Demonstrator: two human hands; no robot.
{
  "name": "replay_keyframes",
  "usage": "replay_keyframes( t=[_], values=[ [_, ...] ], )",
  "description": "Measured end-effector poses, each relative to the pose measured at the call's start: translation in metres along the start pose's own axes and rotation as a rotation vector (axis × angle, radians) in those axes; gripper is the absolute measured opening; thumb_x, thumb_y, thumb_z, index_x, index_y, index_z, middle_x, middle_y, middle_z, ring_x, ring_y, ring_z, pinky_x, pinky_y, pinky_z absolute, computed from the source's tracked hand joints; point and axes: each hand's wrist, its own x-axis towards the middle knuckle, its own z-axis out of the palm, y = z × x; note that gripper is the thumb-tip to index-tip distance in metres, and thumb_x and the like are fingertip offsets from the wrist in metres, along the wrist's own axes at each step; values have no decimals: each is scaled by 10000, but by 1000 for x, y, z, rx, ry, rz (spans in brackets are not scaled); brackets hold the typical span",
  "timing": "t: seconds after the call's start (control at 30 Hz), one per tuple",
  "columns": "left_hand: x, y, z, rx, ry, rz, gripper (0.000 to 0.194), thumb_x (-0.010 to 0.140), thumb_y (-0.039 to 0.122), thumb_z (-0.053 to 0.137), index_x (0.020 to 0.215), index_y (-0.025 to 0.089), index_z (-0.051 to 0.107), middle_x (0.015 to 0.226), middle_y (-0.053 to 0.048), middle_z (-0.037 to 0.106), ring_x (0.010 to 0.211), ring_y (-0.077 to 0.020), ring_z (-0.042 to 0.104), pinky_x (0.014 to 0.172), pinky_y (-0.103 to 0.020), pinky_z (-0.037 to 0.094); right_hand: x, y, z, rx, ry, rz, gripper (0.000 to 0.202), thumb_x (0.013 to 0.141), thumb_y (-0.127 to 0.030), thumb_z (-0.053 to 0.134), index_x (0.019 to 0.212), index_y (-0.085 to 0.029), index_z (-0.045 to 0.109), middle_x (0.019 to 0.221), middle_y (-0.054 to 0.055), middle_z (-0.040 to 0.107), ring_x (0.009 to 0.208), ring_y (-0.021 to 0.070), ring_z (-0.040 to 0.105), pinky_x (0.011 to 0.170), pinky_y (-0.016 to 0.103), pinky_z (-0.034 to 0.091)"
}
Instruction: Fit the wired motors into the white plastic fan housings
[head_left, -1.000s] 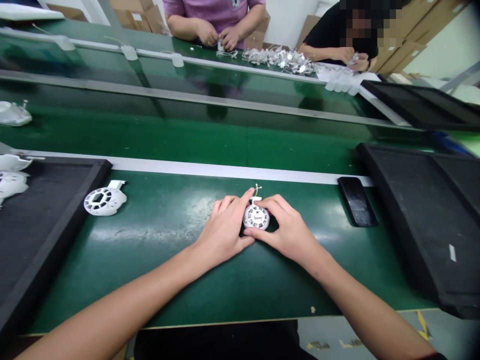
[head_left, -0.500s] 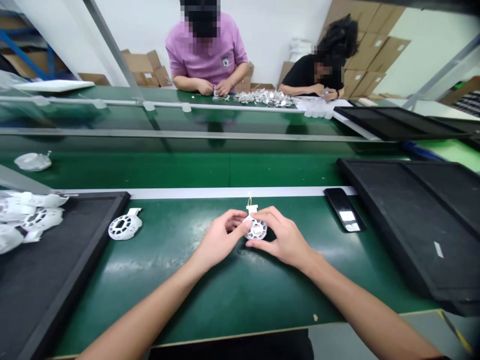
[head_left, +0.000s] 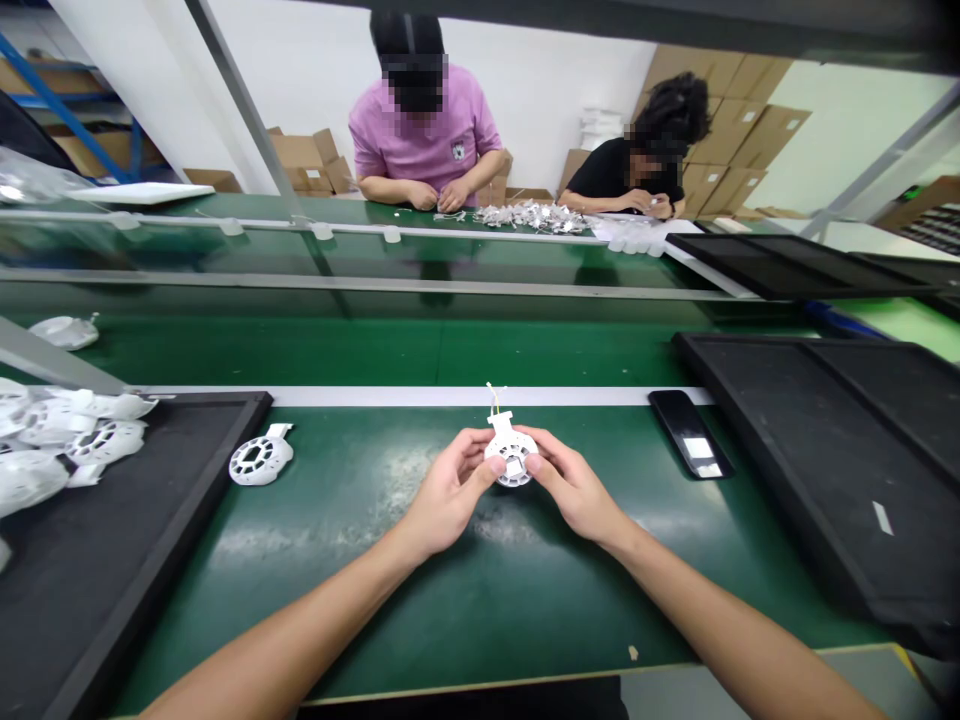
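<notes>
A round white plastic part (head_left: 512, 447) with slots, a tab at its top and thin wires rising from it is held between both hands over the green table. My left hand (head_left: 455, 485) grips its left edge, thumb on the front face. On the right edge, my right hand (head_left: 571, 485) closes with its thumb also on the face and its fingers behind. A similar white part (head_left: 260, 458) lies on the table to the left, beside a black tray (head_left: 187, 500) that bears several more white parts (head_left: 105, 440).
A black phone (head_left: 688, 433) lies at the right, next to a large black tray (head_left: 840, 480). Across the bench, a person in a pink shirt (head_left: 424, 140) and a person in black (head_left: 637, 165) handle small parts near a white pile (head_left: 532, 216).
My right hand has shifted its grip, its thumb now on the part's face. The part faces me more fully. The whole view has shifted slightly.
</notes>
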Motion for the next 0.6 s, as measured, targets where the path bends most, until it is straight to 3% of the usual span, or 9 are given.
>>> replay_keyframes(
  t=[0.1,0.23,0.6],
  values=[
    [2,-1,3,-6,47,-7,470,930,487,739,1271,182,629,1348,-144,698,1211,-289,685,1059,-409,527,-1,2,4,32,-1,53,446,1060,-494,535,1461,-301,549,1369,55,672,1224,240,649,1057,424,531],
    [5,-5,6,-61,90,-7,503,933,459,743,1339,192,613,1410,-135,670,1292,-292,649,1118,-413,496,-1,2,10,79,0,90,612,1004,-476,648,1551,-320,420,1495,81,574,1289,254,617,1009,410,565],
    [8,-11,7,-47,2,23,469,916,458,758,1283,205,611,1374,-130,690,1262,-282,668,1102,-406,505,1,1,12,87,35,74,622,964,-496,686,1488,-283,428,1455,124,600,1313,275,609,1023,451,558]
  ],
)
